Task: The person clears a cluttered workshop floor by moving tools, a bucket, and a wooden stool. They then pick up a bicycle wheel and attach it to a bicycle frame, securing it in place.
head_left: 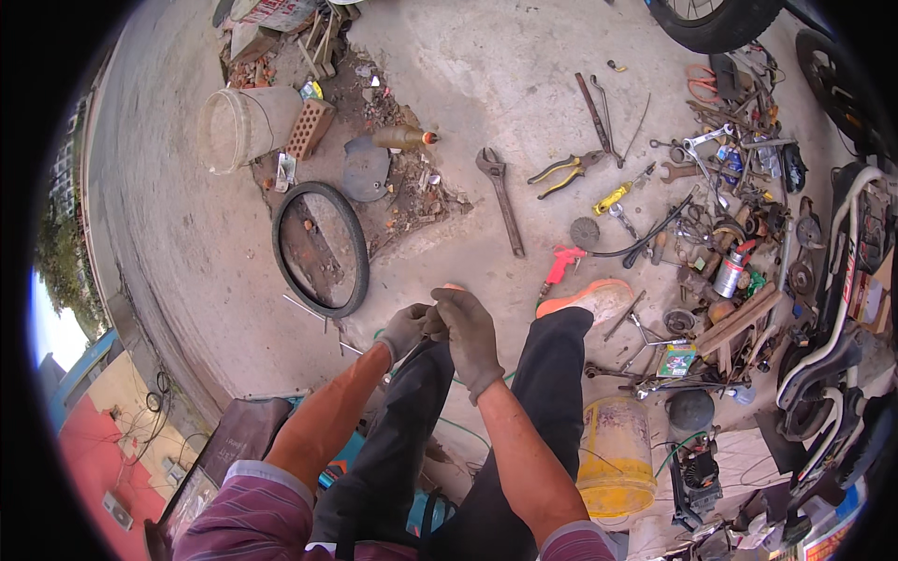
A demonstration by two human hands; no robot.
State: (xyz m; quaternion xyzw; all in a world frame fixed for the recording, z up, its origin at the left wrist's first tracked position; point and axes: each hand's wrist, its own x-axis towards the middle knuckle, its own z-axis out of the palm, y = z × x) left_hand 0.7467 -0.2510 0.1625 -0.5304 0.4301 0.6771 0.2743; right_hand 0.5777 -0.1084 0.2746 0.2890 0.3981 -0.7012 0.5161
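In grey work gloves, my left hand (pixel 408 329) and my right hand (pixel 468 338) meet above my left knee. The fingers of both are bent and pressed together where they touch. Whatever lies between them is hidden or too small to name. Beyond my left hand, a black bicycle tyre (pixel 359 245) lies flat on the concrete. An adjustable wrench (pixel 505 201) rests farther ahead, and yellow-handled pliers (pixel 565 173) lie to its right. A red air blow gun (pixel 563 264) with a dark hose is near my right shoe (pixel 589 297).
At the right spreads a heap of wrenches, a screwdriver (pixel 624 190), a spray can (pixel 732 271) and scrap. A yellow bucket (pixel 615 458) stands by my right leg. A whitish bucket (pixel 245 129), a perforated brick (pixel 310 129) and a bottle (pixel 402 137) lie around broken ground at the far left.
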